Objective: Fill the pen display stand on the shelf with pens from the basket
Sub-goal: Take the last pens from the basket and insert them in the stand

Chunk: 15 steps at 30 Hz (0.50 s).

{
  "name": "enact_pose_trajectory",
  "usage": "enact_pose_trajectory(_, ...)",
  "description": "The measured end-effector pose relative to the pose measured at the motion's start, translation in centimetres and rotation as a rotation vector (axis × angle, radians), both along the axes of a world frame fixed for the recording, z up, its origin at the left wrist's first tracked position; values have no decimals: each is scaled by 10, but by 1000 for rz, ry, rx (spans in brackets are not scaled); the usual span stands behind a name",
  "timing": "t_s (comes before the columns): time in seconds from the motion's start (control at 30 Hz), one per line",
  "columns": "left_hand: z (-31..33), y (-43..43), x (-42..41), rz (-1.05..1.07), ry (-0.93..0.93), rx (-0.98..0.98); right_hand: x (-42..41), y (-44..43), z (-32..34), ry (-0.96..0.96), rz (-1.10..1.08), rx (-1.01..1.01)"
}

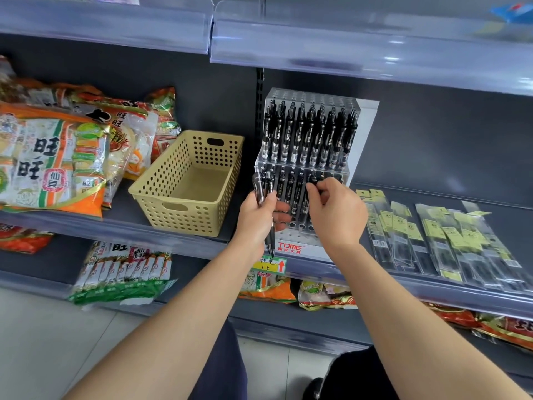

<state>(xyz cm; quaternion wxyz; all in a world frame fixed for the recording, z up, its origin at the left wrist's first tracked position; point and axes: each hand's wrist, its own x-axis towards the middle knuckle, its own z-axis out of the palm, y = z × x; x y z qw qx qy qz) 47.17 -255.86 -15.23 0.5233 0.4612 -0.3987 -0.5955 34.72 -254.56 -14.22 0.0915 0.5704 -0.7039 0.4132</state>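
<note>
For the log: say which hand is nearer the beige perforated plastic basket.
Left. The left hand, gripping black pens, is just right of the basket; the right hand is farther right, at the clear pen stand.

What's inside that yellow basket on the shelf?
Nothing shows inside the basket: its floor looks bare. The strip just behind its near wall is hidden.

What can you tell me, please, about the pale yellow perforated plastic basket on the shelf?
The pale yellow perforated plastic basket is rectangular and open-topped, with round holes across its walls, a slot handle in each short end and a rolled rim. It stands upright, slightly askew, on the dark grey shelf, between the orange snack bags and the clear pen display stand. No pens show inside it; neither the left hand nor the right hand touches it.
</note>
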Motion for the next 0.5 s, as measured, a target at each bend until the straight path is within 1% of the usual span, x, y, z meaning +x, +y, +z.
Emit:
enact_pose_trajectory(0.27, 0, -2, 0, -11, -29, -8, 4, 0, 1, 26, -7, 132)
enact_pose_trajectory(0.5, 1, -3, 3, -26, -36, -6, 4, 1, -1, 50, -16, 189)
